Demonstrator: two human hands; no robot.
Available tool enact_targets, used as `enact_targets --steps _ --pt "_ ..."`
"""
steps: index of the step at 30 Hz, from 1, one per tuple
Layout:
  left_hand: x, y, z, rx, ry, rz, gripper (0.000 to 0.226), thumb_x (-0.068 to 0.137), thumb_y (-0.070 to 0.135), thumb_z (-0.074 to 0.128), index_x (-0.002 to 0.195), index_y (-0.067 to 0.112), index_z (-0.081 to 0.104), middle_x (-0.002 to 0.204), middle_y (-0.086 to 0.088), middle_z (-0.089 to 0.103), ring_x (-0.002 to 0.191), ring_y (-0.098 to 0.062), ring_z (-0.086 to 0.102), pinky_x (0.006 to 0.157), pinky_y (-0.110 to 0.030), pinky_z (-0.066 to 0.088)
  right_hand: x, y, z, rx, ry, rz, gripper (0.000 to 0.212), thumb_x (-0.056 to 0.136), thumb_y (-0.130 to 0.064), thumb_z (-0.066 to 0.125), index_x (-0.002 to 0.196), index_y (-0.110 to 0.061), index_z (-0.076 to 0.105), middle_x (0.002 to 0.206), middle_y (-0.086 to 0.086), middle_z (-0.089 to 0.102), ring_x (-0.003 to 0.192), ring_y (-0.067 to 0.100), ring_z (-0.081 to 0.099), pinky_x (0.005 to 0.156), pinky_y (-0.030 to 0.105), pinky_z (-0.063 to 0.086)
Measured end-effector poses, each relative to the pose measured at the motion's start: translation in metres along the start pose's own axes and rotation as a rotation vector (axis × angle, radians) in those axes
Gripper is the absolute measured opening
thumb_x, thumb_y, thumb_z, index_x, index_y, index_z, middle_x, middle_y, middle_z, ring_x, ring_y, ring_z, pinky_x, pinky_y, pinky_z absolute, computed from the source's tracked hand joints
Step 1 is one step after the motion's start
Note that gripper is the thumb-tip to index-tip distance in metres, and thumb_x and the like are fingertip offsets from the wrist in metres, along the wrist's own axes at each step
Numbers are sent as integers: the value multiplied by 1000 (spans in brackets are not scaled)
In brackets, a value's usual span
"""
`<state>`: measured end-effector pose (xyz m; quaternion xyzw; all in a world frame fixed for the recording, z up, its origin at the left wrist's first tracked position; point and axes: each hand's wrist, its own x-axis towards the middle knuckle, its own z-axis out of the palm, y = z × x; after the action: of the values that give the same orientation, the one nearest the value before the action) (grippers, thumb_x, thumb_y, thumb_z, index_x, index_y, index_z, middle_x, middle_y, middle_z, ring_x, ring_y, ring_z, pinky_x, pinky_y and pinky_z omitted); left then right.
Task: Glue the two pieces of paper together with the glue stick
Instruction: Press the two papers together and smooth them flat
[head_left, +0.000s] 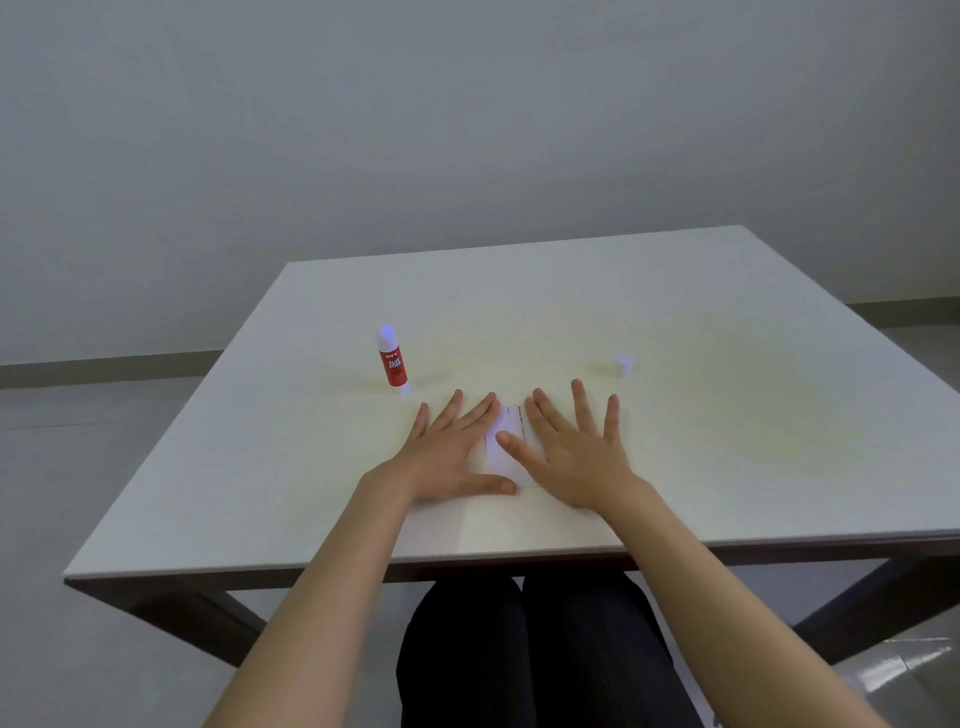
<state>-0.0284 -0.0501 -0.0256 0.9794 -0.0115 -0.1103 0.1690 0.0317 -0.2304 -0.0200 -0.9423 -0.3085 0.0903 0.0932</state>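
White paper (506, 441) lies flat on the white table (727, 415), mostly covered by my hands; I cannot tell the two pieces apart. My left hand (452, 452) rests palm down on its left part, fingers spread. Flat on the right part lies my right hand (576, 452), thumb across the paper. A red and white glue stick (392, 361) stands upright, uncapped, to the far left of my left hand. Its small white cap (624, 365) sits apart at the far right.
The table's near edge (467, 564) runs just in front of my forearms, with my dark-trousered legs (535, 649) below it. A grey wall stands behind the table.
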Motion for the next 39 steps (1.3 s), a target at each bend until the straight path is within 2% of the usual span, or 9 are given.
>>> enact_targets --steps 3,8,13,19,23,26,31,36,39 --pt "-1 0 -1 27 6 10 102 76 74 46 150 31 -10 157 21 -16 143 -11 -24 115 -44 -17 -8 -13 7 -32 44 -35 97 76 -80 0 152 -20 -4 161 -8 -8 142 23 -29 108 54 -26" --pt "4 -1 -1 81 25 2 95 85 59 50 150 29 -12 157 21 -16 144 -12 -23 116 -45 -16 -14 -20 13 -23 6 -252 96 69 -82 -9 150 -32 -9 158 -19 -13 139 19 -35 106 54 -29" --pt "0 1 -2 -1 -10 2 109 70 80 45 149 32 -12 157 21 -18 141 -8 -27 114 -44 -19 5 -1 -3 -89 -45 -78 83 82 -75 3 150 -29 -7 159 -17 -10 142 24 -29 110 57 -23" --pt "1 0 -3 106 -2 1 96 85 59 50 149 27 -14 156 19 -19 143 -13 -25 115 -46 -16 -8 -15 12 -84 -9 -251 105 62 -86 -13 149 -29 -12 159 -15 -13 141 21 -31 109 55 -26" --pt "0 1 -3 62 -11 2 104 76 74 44 150 28 -13 157 18 -18 144 -13 -23 116 -46 -15 -9 -3 3 -87 -20 -163 88 75 -78 -4 150 -32 -9 159 -20 -10 142 21 -31 110 55 -25" --pt "-1 1 -3 56 -14 0 107 74 77 43 150 27 -13 157 18 -18 143 -12 -24 116 -46 -15 -22 -2 5 -59 -7 -117 86 81 -76 3 151 -27 -7 159 -16 -12 143 20 -29 110 53 -25" --pt "0 0 -2 20 -3 -12 112 68 83 43 150 29 -12 157 21 -18 142 -9 -26 115 -45 -18 -60 3 17 -7 7 -258 94 70 -83 -8 150 -35 -5 158 -23 -13 137 13 -38 106 49 -31" --pt "0 0 -2 20 -3 -13 110 70 81 44 150 28 -12 157 20 -18 142 -10 -26 115 -45 -18 -59 13 5 -99 57 -63 103 62 -83 -18 150 -31 -6 158 -20 -11 143 23 -28 105 56 -28" --pt "-1 0 0 16 2 -12 111 69 82 44 150 29 -11 157 22 -17 142 -9 -26 115 -44 -18 -65 -2 13 -87 91 -108 107 62 -84 -19 151 -27 -3 160 -16 -9 142 21 -31 100 52 -37"
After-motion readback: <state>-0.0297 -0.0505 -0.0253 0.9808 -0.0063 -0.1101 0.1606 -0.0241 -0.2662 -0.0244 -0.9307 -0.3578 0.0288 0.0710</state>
